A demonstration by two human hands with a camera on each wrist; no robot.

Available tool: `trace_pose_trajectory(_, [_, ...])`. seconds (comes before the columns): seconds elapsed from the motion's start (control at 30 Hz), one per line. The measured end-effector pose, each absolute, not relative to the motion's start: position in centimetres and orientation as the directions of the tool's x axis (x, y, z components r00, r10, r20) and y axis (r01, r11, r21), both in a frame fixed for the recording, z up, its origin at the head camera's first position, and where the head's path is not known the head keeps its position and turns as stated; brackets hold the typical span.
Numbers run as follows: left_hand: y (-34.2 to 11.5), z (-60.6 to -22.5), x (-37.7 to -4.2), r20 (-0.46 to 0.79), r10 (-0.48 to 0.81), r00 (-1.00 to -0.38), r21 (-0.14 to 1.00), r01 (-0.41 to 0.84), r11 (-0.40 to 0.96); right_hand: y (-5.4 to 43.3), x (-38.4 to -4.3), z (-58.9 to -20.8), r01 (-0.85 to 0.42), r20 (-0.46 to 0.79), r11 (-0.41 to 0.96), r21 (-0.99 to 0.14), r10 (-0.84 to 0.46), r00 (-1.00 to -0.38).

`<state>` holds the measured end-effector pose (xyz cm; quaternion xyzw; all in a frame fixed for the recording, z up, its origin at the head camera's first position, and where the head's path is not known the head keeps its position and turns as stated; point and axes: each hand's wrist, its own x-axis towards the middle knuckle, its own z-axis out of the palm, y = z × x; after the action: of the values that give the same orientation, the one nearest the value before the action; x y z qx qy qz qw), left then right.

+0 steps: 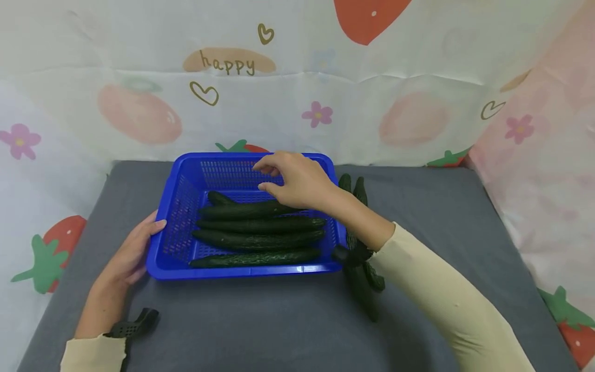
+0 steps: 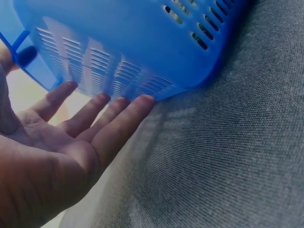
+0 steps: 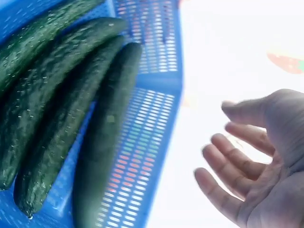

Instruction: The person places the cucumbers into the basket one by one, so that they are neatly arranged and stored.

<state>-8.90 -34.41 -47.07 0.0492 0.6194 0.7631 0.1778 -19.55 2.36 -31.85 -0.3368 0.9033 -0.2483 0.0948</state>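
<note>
A blue plastic basket (image 1: 204, 274) with slotted walls holds several dark green cucumbers (image 1: 260, 240), lying side by side across it. My left hand (image 1: 132, 253) grips the basket's left side, thumb over the rim. In the left wrist view, the fingertips (image 2: 142, 100) press against the slotted outer wall. Above the far part of the basket hovers my right hand (image 1: 299, 181), fingers loosely bent and nothing in them. The right wrist view has that hand (image 3: 256, 175) apart from the cucumbers (image 3: 109, 128). More cucumbers (image 1: 362, 294) lie to the right of the basket, partly hidden by my right forearm.
A grey cloth (image 1: 260, 325) covers the table. Behind it hangs a white printed curtain (image 1: 288, 93) with strawberries, flowers and hearts, and a pink one (image 1: 553, 170) hangs on the right. The basket's far rim stands close to the back curtain.
</note>
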Motion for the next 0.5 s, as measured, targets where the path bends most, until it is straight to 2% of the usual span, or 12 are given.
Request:
trace_pose_trajectory(0.23, [-34.4,-46.9,-9.0,-0.157,0.331,-0.93,0.963,-0.219,-0.159,4.5,-18.8,-30.7,-0.544,0.03,0.613,-0.573,-0.647,-0.762])
trace_pose_trajectory(0.5, [-34.3,-47.0,-8.8,-0.16,0.324,-0.932,0.963,-0.219,-0.154,6.9,-17.8,-31.0,-0.505,0.035,0.586,-0.633,-0.63,-0.776])
